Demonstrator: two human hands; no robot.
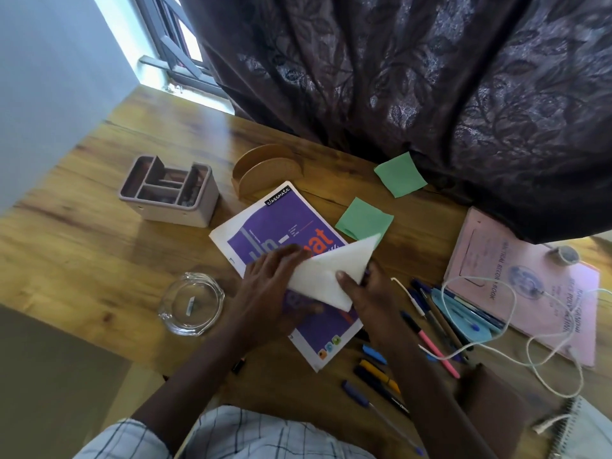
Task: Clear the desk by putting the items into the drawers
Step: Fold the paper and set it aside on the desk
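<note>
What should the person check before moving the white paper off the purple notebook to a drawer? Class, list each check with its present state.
1. Firm pinch by the right hand on the white paper: ok.
2. Grip of the left hand on the paper: cannot tell; its fingers lie at the paper's edge.
3. Nothing lying on the paper: ok.
4. The white cord apart from both hands: ok; it lies over the pens and pink book.
5. An open drawer ready: cannot tell; none in view.
</note>
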